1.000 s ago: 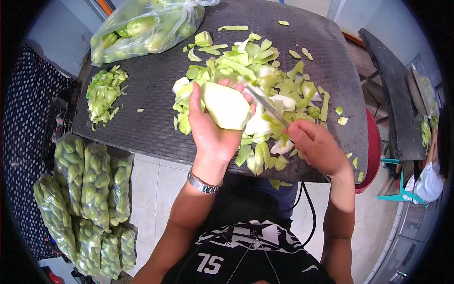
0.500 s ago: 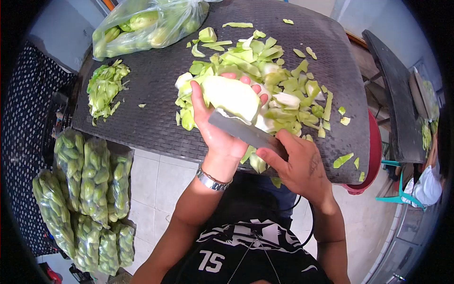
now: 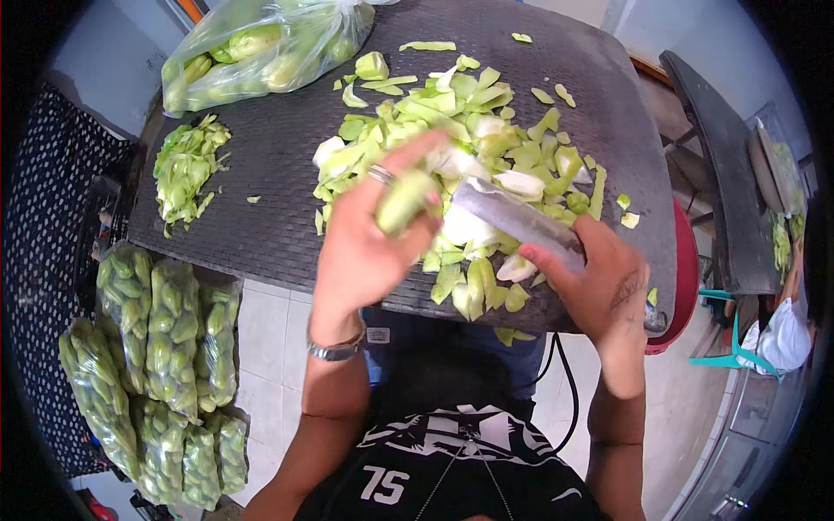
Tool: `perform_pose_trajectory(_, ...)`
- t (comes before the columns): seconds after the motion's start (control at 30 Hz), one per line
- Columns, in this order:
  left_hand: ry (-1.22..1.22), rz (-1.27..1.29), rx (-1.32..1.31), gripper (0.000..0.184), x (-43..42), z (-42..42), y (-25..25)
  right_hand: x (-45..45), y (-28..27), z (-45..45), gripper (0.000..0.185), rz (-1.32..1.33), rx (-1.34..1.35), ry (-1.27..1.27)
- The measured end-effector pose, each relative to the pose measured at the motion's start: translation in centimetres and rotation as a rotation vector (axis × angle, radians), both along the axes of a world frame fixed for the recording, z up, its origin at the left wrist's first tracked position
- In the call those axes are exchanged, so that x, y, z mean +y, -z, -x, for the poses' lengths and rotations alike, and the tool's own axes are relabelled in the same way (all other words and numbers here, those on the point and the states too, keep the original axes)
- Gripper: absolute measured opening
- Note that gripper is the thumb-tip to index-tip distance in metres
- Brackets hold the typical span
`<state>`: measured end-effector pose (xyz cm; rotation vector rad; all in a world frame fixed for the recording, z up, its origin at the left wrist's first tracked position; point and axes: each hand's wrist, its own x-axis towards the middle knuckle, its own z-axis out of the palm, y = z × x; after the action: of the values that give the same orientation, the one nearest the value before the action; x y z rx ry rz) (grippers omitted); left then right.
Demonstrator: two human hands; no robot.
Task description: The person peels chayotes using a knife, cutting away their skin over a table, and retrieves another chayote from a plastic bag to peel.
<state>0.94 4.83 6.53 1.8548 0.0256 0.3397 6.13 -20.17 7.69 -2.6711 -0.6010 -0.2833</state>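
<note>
My left hand (image 3: 369, 234), blurred by motion, has its fingers curled round a green-skinned vegetable piece (image 3: 405, 203). A metal watch is on that wrist. In my right hand (image 3: 599, 282) is a wide-bladed knife (image 3: 517, 219), its blade pointing up and left over a heap of pale green peelings (image 3: 469, 117). White flesh pieces lie among the peelings, under and beside the blade. Left of the heap, a smaller pile of thin green shreds (image 3: 189, 169) rests on the dark woven tabletop (image 3: 278, 187).
A clear bag of green vegetables (image 3: 269, 52) lies at the table's back left. Several packed bags (image 3: 174, 339) stand on the floor at left. A red tub (image 3: 684, 278) is beside the table's right edge. Farther right are a dark table (image 3: 730, 191) and a teal stool (image 3: 738, 347).
The large pale peeled piece has left my left palm, which turned over and now holds a green-skinned piece. The knife has moved away from that hand, up and right.
</note>
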Motion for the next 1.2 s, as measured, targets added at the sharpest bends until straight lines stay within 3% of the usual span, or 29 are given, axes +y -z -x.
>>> perform_pose_trajectory(0.1,0.357,-0.535,0.054,0.086,-0.4,1.0,-1.0,0.1,-0.5,0.0,0.055,0.005,-0.019,-0.044)
perform_pose_trajectory(0.13,0.361,-0.647,0.151,0.096,-1.2,1.2,-1.7,0.2,-0.5,-0.1,0.055,0.006,-0.012,-0.054)
perform_pose_trajectory(0.3,0.092,-0.802,0.275,0.08,-0.6,1.5,-0.9,-1.1,-0.2,-0.2,0.057,-0.019,0.039,-0.049)
perform_pose_trajectory(0.4,0.076,-0.828,0.35,0.069,0.7,1.4,-1.4,-1.8,-1.1,-0.2,0.057,-0.009,0.112,0.021)
perform_pose_trajectory(0.43,0.037,-0.723,0.323,0.058,0.7,1.2,-1.5,-1.9,-1.3,-0.3,0.058,0.0,0.137,0.037)
perform_pose_trajectory(0.53,0.034,0.06,0.205,0.047,1.1,-0.1,0.3,-1.8,-1.6,-0.6,0.061,-0.053,0.237,0.05)
perform_pose_trajectory(0.57,0.104,0.506,0.079,0.048,0.8,-0.9,1.4,-1.6,-1.4,-0.5,0.061,-0.122,0.292,0.031)
perform_pose_trajectory(0.67,0.092,1.348,-0.062,0.062,-0.9,-2.1,1.2,-0.5,-0.5,0.0,0.06,-0.235,0.405,-0.091)
perform_pose_trajectory(0.7,0.111,1.504,-0.116,0.069,-1.2,-2.6,1.8,0.0,-0.1,0.3,0.06,-0.257,0.434,-0.141)
perform_pose_trajectory(0.73,0.347,1.57,-0.114,0.07,-1.0,-2.8,2.4,0.5,0.1,0.7,0.06,-0.243,0.383,-0.207)
perform_pose_trajectory(0.8,0.229,1.68,-0.103,0.07,-2.2,-2.7,2.5,1.3,0.3,1.3,0.059,-0.216,0.28,-0.336)
perform_pose_trajectory(0.93,0.25,1.732,-0.202,0.069,-3.6,-3.2,2.8,2.3,0.6,1.2,0.056,-0.207,0.198,-0.374)
perform_pose_trajectory(1.2,0.225,1.663,-0.296,0.067,-4.1,-3.5,3.3,2.2,-0.1,0.9,0.056,-0.168,0.324,-0.367)
